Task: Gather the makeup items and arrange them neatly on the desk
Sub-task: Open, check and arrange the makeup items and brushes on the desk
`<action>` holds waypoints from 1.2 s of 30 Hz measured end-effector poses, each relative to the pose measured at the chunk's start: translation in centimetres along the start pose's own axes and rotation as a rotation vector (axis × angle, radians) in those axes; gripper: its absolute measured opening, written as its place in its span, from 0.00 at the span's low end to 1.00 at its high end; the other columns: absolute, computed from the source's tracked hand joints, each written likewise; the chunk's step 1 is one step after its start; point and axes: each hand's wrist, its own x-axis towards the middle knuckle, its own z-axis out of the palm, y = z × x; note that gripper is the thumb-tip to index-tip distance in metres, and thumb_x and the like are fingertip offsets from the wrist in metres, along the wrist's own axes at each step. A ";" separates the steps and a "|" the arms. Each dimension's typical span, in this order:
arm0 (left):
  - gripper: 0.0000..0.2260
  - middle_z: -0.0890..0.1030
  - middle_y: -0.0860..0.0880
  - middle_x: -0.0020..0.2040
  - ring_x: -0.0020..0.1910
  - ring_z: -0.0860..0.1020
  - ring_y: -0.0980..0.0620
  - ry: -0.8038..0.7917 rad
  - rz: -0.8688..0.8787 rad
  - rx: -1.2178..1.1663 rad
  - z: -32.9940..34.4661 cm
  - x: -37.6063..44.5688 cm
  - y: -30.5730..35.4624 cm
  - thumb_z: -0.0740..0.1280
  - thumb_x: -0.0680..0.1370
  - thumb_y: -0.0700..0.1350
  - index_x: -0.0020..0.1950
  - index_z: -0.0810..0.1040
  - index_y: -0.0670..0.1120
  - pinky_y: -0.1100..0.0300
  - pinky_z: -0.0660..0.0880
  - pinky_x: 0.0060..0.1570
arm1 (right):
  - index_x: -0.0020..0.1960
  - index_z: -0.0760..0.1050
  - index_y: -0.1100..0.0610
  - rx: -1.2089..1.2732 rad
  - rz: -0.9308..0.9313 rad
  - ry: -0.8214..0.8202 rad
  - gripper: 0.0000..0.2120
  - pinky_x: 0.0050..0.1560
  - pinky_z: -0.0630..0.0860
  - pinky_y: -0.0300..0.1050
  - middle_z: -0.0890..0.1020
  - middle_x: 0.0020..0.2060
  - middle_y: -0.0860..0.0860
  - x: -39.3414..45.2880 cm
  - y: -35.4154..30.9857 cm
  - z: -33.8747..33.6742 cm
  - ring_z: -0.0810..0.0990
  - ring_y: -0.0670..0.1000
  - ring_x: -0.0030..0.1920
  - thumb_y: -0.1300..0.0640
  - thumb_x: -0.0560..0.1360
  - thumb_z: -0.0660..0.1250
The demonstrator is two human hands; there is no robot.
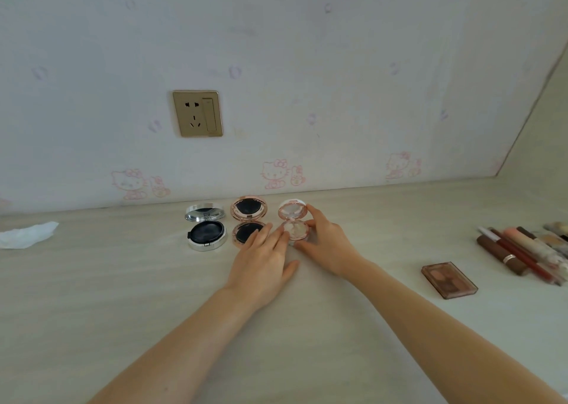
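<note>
On the pale desk, near the wall, my right hand curls its fingers round the small open pink compact, while my left hand rests flat, straight fingertips touching it and overlapping the rose-gold compact beside the silver compact.

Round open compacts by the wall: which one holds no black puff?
The rightmost pink-rimmed round compact, between both hands; its inside looks pale, while the other two show black puffs.
</note>
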 end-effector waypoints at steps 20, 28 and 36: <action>0.33 0.51 0.49 0.79 0.77 0.49 0.48 -0.047 -0.054 -0.105 0.3 0.3 -0.3 0.49 0.80 0.62 0.79 0.49 0.45 0.54 0.47 0.75 | 0.76 0.54 0.57 -0.090 0.004 0.008 0.34 0.56 0.63 0.35 0.74 0.66 0.53 0.4 -0.2 0.9 0.71 0.54 0.66 0.52 0.76 0.67; 0.28 0.58 0.49 0.77 0.77 0.49 0.52 0.027 0.032 -0.197 -1.2 0.0 1.5 0.58 0.80 0.51 0.78 0.55 0.45 0.57 0.53 0.74 | 0.76 0.54 0.56 -0.312 -0.010 -0.030 0.29 0.70 0.63 0.46 0.67 0.72 0.52 -3.1 0.3 -1.9 0.63 0.53 0.72 0.58 0.79 0.60; 0.17 0.75 0.48 0.65 0.68 0.67 0.53 0.094 -0.009 -0.417 -3.2 -1.3 6.8 0.59 0.80 0.46 0.68 0.74 0.49 0.59 0.67 0.61 | 0.74 0.60 0.56 -0.483 -0.044 0.011 0.23 0.69 0.61 0.42 0.68 0.70 0.51 -9.7 1.3 -7.6 0.61 0.50 0.72 0.56 0.80 0.58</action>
